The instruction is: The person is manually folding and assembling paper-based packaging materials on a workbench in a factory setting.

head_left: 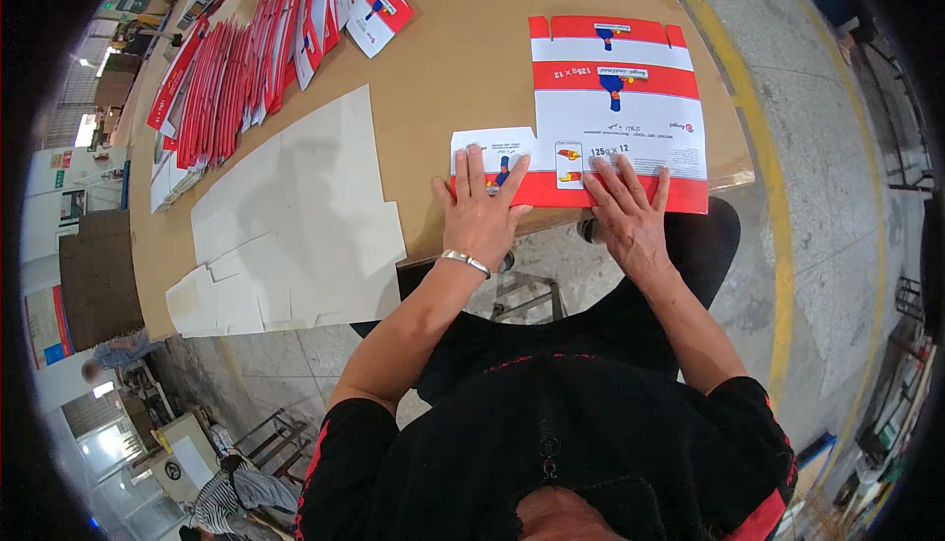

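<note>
A red and white printed carton blank lies flat at the table's near right edge. My left hand, with a silver bracelet at the wrist, rests on the carton's smaller left panel, fingers spread and laid flat. On the large panel, my right hand presses down with its fingers stretched out and apart. Neither hand grips anything. To the left lies a plain pale cardboard sheet with cut slits along its near side.
At the far left of the brown table stand several folded red and white cartons in a leaning row. One carton piece lies at the row's right end. A yellow line runs along the floor, and a person in stripes is at lower left.
</note>
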A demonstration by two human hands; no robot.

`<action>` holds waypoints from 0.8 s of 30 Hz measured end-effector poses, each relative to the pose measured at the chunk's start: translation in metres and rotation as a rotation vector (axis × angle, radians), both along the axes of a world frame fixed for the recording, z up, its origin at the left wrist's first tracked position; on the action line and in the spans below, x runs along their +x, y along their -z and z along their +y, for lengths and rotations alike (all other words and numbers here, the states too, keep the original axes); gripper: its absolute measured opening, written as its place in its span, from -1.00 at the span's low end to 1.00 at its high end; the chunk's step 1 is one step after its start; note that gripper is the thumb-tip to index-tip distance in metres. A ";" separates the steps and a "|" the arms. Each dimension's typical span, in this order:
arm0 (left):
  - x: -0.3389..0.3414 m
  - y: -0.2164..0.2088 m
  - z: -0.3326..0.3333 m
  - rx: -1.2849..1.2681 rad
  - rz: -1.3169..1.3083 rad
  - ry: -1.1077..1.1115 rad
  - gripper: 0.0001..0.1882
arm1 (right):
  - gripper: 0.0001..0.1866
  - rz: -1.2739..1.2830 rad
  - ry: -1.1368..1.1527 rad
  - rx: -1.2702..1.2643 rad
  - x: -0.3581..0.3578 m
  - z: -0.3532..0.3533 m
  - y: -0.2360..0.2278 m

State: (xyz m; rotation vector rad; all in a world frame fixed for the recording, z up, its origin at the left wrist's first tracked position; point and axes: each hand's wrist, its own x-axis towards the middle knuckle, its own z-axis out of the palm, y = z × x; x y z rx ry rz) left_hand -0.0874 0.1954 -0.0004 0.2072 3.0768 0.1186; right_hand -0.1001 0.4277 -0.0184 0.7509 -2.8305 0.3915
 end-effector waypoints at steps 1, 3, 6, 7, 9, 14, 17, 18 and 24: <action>-0.001 0.004 -0.003 0.048 0.031 0.022 -0.33 | -0.52 -0.009 0.003 -0.002 0.000 0.000 -0.001; -0.004 0.010 -0.007 0.099 0.060 0.042 -0.33 | -0.52 0.001 -0.004 -0.007 0.000 0.000 0.002; -0.018 0.013 -0.008 0.121 0.030 0.018 -0.27 | -0.53 0.001 -0.019 -0.026 -0.004 0.001 0.002; -0.026 0.006 -0.005 0.173 -0.023 -0.012 -0.23 | -0.53 -0.007 -0.026 -0.041 -0.005 0.003 0.000; -0.044 0.008 0.001 0.271 -0.009 -0.072 -0.13 | -0.53 0.012 -0.042 -0.057 -0.007 0.004 -0.006; -0.102 0.003 0.003 0.335 0.101 -0.207 -0.07 | -0.73 -0.100 -0.115 -0.494 0.007 0.005 -0.021; -0.088 0.021 -0.003 0.665 0.036 -0.101 -0.08 | -0.74 -0.744 0.034 -0.818 0.063 0.007 -0.021; -0.068 0.023 -0.003 0.903 0.009 -0.046 -0.07 | -0.58 -1.099 0.054 -0.974 0.073 0.004 -0.029; 0.059 -0.037 0.003 1.211 -0.058 0.092 -0.08 | -0.61 -0.934 0.508 -1.429 0.053 0.007 -0.018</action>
